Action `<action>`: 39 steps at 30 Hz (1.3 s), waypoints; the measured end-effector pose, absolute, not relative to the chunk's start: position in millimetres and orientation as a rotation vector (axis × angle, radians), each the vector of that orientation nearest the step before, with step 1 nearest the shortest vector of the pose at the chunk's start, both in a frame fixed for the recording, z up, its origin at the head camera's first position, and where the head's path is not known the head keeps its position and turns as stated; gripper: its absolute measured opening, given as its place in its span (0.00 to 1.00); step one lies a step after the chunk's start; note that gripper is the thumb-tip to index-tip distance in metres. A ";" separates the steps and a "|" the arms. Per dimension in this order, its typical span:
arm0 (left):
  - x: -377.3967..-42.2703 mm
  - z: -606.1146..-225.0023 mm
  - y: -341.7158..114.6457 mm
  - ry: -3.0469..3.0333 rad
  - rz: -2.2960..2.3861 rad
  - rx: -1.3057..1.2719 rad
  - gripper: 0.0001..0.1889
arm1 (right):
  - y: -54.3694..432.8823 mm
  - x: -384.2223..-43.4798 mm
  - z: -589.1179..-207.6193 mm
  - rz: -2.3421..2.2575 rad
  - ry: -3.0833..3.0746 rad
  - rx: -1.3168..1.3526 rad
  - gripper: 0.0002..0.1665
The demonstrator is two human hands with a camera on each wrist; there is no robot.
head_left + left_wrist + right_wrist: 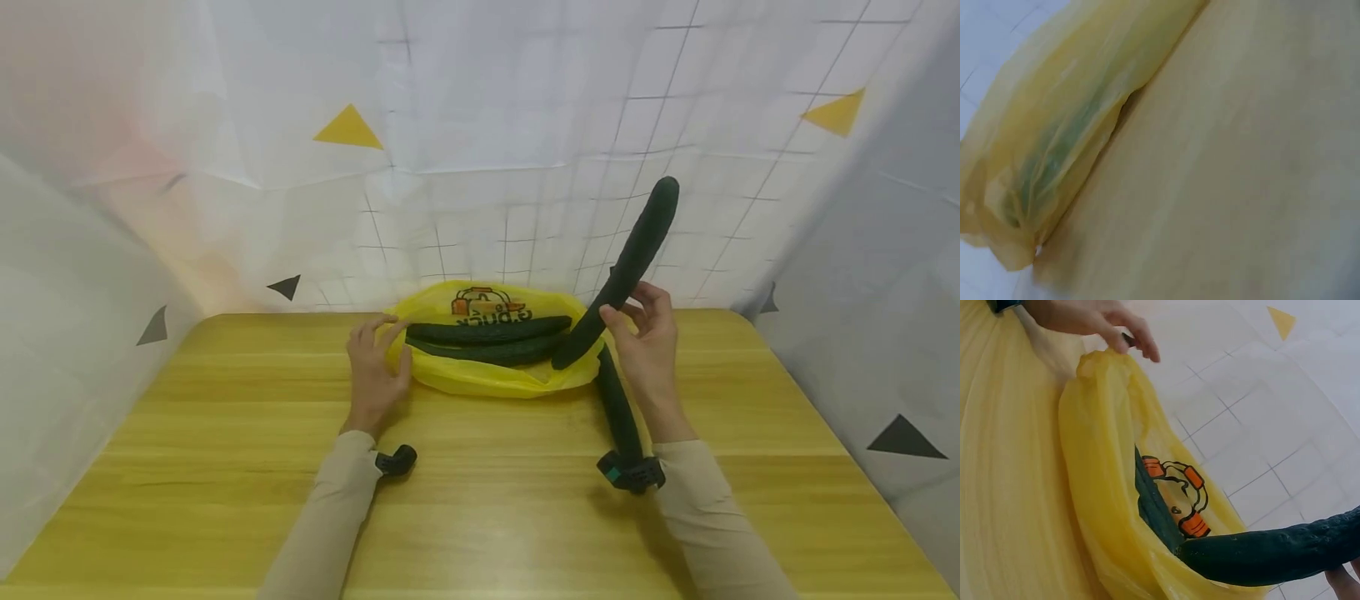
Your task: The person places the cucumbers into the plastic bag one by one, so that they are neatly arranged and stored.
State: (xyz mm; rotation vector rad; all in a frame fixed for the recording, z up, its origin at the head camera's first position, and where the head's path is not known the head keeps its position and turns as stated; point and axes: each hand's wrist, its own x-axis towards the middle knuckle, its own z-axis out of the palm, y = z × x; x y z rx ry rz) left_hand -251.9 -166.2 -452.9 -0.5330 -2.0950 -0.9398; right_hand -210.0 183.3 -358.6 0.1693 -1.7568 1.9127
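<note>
A yellow plastic bag with a printed cartoon lies on the table with its mouth open. Inside it two dark green cucumbers lie side by side. My right hand pinches another cucumber between thumb and fingers, tilted up to the right, its lower end over the bag's mouth. That end overlaps the bag's rim in the right wrist view. At the bag's left end is my left hand, fingers loosely bent and fingertips right at the rim. The left wrist view shows the bag's side but no hand.
One more cucumber lies on the wooden table right of the bag, partly hidden by the right wrist's camera. A white sheet with grid lines and triangles rises behind the table, close behind the bag.
</note>
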 end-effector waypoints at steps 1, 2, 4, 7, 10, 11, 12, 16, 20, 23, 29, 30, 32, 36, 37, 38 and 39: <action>-250.4 -452.5 -164.7 -2.091 -0.884 -0.614 0.22 | 183.1 -209.5 -359.1 1.913 -1.760 0.162 0.27; -248.5 -452.6 -163.6 -2.103 -0.835 -0.684 0.20 | 182.7 -209.1 -359.6 1.909 -1.765 0.159 0.27; -243.6 -452.7 -162.4 -2.131 -0.765 -0.799 0.19 | 181.5 -208.6 -360.5 1.890 -1.791 0.161 0.27; -239.9 -455.2 -163.7 -2.159 -0.684 -0.897 0.19 | 180.3 -209.7 -362.4 1.842 -1.840 0.169 0.28; -239.0 -455.8 -164.4 -2.177 -0.661 -0.927 0.17 | 179.4 -211.3 -364.0 1.773 -1.886 0.178 0.28; -239.1 -455.7 -165.0 -2.180 -0.654 -0.931 0.16 | 178.4 -211.9 -364.4 1.760 -1.892 0.183 0.28; -239.1 -455.3 -165.2 -2.183 -0.650 -0.935 0.15 | 177.6 -212.3 -365.0 1.747 -1.899 0.189 0.28; -238.1 -453.6 -165.3 -2.181 -0.622 -0.942 0.10 | 174.3 -212.9 -367.1 1.722 -1.918 0.226 0.28; -236.1 -451.3 -164.7 -2.164 -0.602 -0.941 0.08 | 169.5 -211.3 -366.2 1.685 -1.952 0.238 0.28; -235.0 -450.4 -164.4 -2.147 -0.610 -0.938 0.08 | 162.7 -206.4 -359.4 1.631 -2.001 0.238 0.27; -234.3 -450.2 -162.4 -2.086 -0.647 -0.951 0.07 | 149.6 -196.8 -347.9 1.433 -2.116 0.334 0.26; -234.2 -450.0 -162.1 -2.076 -0.650 -0.953 0.07 | 148.1 -196.3 -347.2 1.405 -2.127 0.366 0.26; -233.9 -449.6 -161.9 -2.058 -0.652 -0.954 0.07 | 145.6 -195.9 -347.0 1.342 -2.148 0.429 0.26; -233.2 -448.5 -161.4 -2.040 -0.653 -0.948 0.07 | 142.8 -196.5 -348.1 1.257 -2.179 0.504 0.25; -233.1 -448.4 -161.3 -2.037 -0.655 -0.946 0.07 | 142.5 -197.1 -349.1 1.241 -2.183 0.516 0.25; -233.0 -448.3 -161.3 -2.035 -0.657 -0.945 0.07 | 142.2 -198.0 -350.2 1.231 -2.185 0.526 0.25; -232.8 -448.3 -161.2 -2.034 -0.660 -0.943 0.07 | 142.8 -200.5 -353.1 1.229 -2.183 0.535 0.25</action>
